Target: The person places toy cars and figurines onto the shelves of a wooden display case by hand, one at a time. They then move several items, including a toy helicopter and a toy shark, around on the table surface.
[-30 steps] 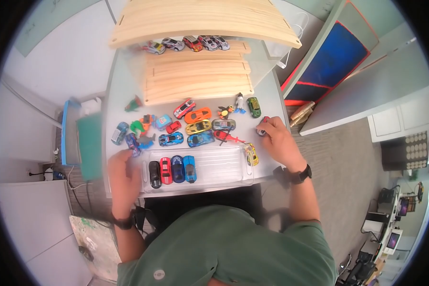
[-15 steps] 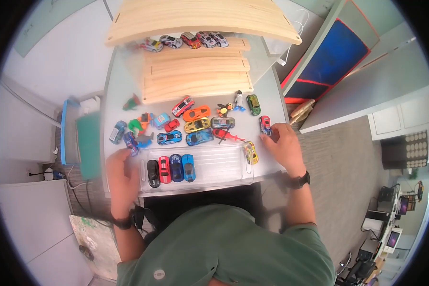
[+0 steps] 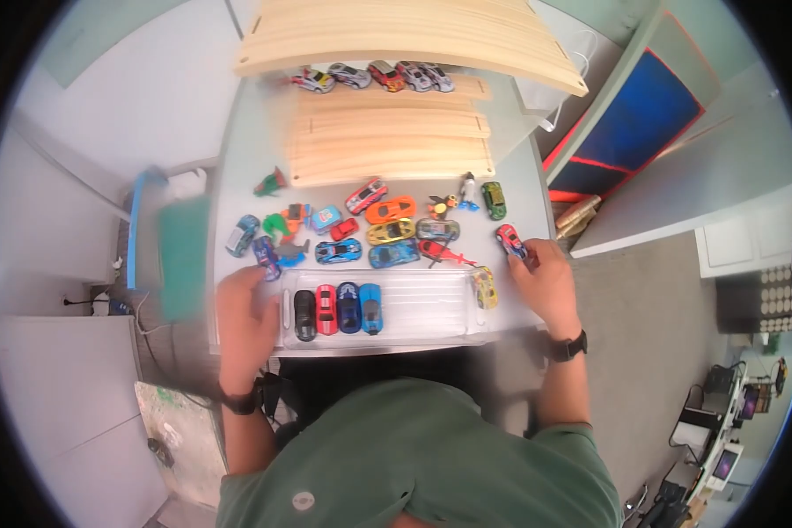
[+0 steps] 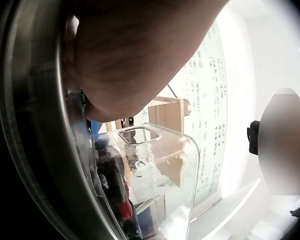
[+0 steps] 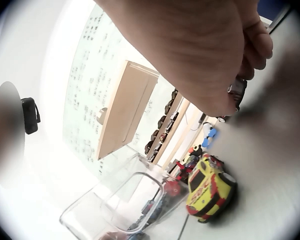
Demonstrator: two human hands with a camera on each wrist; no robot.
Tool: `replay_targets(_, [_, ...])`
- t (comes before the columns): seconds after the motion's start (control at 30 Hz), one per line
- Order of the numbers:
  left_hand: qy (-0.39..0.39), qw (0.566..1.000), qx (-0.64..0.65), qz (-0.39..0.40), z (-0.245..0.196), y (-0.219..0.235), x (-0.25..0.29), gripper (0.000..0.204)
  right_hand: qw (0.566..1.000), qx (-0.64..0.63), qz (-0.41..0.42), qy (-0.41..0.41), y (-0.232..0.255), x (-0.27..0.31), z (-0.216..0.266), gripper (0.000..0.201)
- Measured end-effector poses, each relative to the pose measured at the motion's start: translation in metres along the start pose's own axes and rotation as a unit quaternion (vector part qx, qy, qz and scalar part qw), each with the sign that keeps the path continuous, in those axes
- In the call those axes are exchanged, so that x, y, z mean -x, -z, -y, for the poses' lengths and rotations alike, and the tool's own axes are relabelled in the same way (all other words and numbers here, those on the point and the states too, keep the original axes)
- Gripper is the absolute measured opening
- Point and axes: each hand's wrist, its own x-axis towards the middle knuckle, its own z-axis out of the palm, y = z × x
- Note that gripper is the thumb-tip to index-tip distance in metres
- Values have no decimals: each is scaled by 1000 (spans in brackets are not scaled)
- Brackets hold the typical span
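Observation:
Near the table's right edge my right hand pinches the rear end of a red-and-blue toy car. The right wrist view shows the thumb and curled fingers around that car, which is mostly hidden by the hand. My left hand rests with relaxed fingers beside the left end of a clear plastic tray. Its fingertips are close to a dark blue toy car. Inside the tray, black, red, dark blue and light blue cars stand in a row at the left.
Several toy cars, a red helicopter and small figures lie scattered behind the tray. A yellow car is at the tray's right end, a green one farther back. A wooden shelf with several cars stands behind.
My right hand has drawn back from over the red-and-blue car to its rear end, uncovering its front. The left hand stays by the tray. The head view has shifted slightly.

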Motion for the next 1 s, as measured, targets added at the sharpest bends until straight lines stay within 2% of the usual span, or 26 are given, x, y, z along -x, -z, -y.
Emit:
replay_targets(0.2, [-4, 1000, 11, 5, -2, 1, -2, 49, 999, -39, 8, 8, 14, -14, 38, 28])
replay_targets(0.27, [-3, 1000, 9, 2, -2, 1, -2, 49, 996, -64, -2, 62, 17, -31, 52, 29])
replay_targets(0.4, [4, 1000, 14, 6, -2, 1, -1, 48, 993, -42, -8, 109, 18, -74, 87, 29])
replay_targets(0.57, [4, 1000, 18, 5, -2, 2, -1, 47, 983, -10, -98, 152, -9, -147, 102, 30])
replay_targets(0.7, [5, 1000, 22, 5, -1, 2, -1, 47, 986, 2, -112, 120, -26, -196, 108, 35])
replay_targets(0.77, [4, 1000, 21, 8, -1, 3, -2, 47, 992, 60, -84, 66, -27, -210, 111, 39])
replay_targets(1.0, [9, 1000, 20, 13, -1, 2, -2, 47, 988, 89, -79, 94, -44, -241, 92, 41])
